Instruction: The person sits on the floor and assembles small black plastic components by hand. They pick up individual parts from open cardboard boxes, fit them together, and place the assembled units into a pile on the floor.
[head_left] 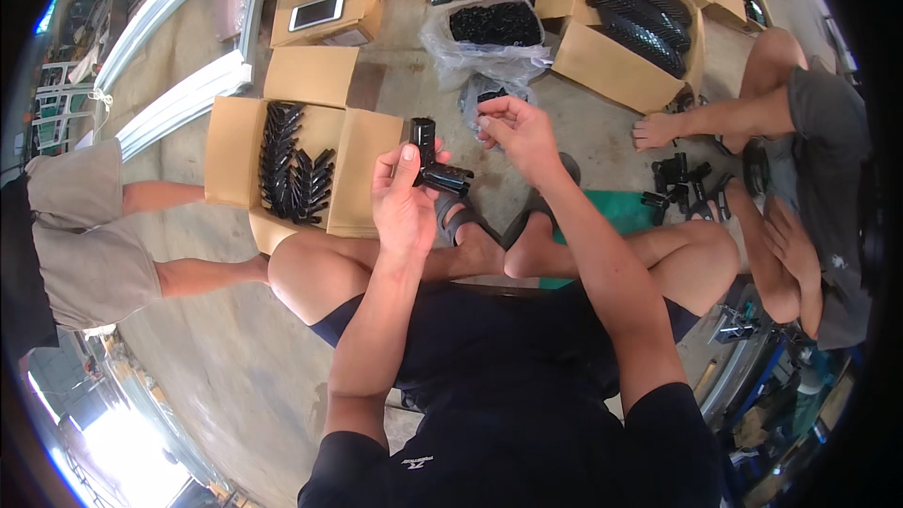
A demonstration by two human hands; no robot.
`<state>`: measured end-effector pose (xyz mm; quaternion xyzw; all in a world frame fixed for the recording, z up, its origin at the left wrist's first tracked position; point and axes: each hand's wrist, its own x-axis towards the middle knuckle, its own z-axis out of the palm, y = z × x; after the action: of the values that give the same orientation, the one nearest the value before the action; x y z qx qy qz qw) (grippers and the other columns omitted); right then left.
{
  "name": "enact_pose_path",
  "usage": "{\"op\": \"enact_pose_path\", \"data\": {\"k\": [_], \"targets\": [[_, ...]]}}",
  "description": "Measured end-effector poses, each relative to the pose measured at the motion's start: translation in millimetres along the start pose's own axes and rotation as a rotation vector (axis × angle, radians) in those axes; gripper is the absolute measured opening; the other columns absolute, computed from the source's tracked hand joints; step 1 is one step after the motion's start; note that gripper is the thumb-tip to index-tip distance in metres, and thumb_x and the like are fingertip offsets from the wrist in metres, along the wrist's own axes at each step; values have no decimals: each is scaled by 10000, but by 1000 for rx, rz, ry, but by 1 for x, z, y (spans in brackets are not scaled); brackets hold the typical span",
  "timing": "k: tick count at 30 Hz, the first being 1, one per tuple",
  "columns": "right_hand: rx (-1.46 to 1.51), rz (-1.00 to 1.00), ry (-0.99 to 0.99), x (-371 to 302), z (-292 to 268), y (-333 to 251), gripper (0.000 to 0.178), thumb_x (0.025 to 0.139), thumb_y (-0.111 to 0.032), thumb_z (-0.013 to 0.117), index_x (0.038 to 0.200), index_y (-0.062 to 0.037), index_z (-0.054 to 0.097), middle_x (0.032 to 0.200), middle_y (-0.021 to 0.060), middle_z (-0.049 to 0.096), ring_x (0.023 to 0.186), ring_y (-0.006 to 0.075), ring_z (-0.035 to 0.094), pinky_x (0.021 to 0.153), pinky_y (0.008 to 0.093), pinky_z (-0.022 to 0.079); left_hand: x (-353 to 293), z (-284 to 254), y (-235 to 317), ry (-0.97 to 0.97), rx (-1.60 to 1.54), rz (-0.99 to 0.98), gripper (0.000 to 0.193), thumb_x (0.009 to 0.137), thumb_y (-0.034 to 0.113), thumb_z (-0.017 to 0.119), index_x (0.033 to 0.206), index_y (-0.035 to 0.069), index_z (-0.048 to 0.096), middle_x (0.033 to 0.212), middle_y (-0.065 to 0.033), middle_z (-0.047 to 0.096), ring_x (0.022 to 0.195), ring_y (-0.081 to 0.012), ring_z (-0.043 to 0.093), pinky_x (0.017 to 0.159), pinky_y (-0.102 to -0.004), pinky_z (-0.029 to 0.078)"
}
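Observation:
My left hand (pixel 400 193) is closed round a glossy black angled pipe fitting (pixel 447 177), with one tube pointing up and another slanting off to the right. To its right, my right hand (pixel 522 136) is raised with thumb and fingertips pinched together, apart from the fitting. Whatever lies in that pinch is too small to make out. Just beyond the right fingertips is a small clear bag (pixel 470 105) with dark bits in it. Left of my left hand, an open carton (pixel 367 169) holds rows of similar black fittings (pixel 282 155).
A container of small black parts (pixel 496 23) sits in clear plastic at the far middle. Far right stands a carton (pixel 616 75) of stacked black pieces. A white tablet (pixel 317 12) rests on a box. People are on both sides; loose fittings (pixel 670 179) lie beside the right one.

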<state>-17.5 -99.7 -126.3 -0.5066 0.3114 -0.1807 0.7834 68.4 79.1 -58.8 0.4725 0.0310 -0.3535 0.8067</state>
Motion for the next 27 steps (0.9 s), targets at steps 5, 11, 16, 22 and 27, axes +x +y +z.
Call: {"op": "enact_pose_path", "data": {"k": [5,11,16,22,27], "targets": [[198,-4,-175,-69,6,-61,227,981,-51,677,1193,23,709,1026,76,721,854,146,665,751,299,553,-34,16,2,-34,-5,62,183,1023,187,682,1108,62,580,1132,-195,708,968,-279,728,785,-392,625],[309,21,-170,-121,-3,-84,239,984,-76,693,1211,-6,716,1006,60,729,826,110,648,763,275,538,-62,44,-14,-84,-16,131,156,1017,131,684,1113,65,580,1102,-182,717,939,-270,729,771,-385,619],[364,-27,-94,-142,-21,-90,259,980,-95,710,1225,-11,715,1007,52,730,846,99,639,769,267,516,-76,52,-17,-154,-8,92,153,1018,127,682,1110,64,579,1106,-181,721,931,-262,735,769,-383,614],[130,-201,-34,-159,-13,-96,227,966,-9,694,1190,7,726,1012,43,725,894,79,640,791,245,519,-87,61,-20,-153,-12,96,161,1016,130,687,1119,66,580,1094,-165,726,971,-258,735,769,-367,610],[-2,-195,13,-169,2,-101,170,930,23,716,1097,10,745,982,33,718,880,96,648,808,254,524,-92,59,-31,-131,16,199,183,1012,115,690,1145,56,578,1095,-140,722,958,-211,721,790,-329,588]]}}
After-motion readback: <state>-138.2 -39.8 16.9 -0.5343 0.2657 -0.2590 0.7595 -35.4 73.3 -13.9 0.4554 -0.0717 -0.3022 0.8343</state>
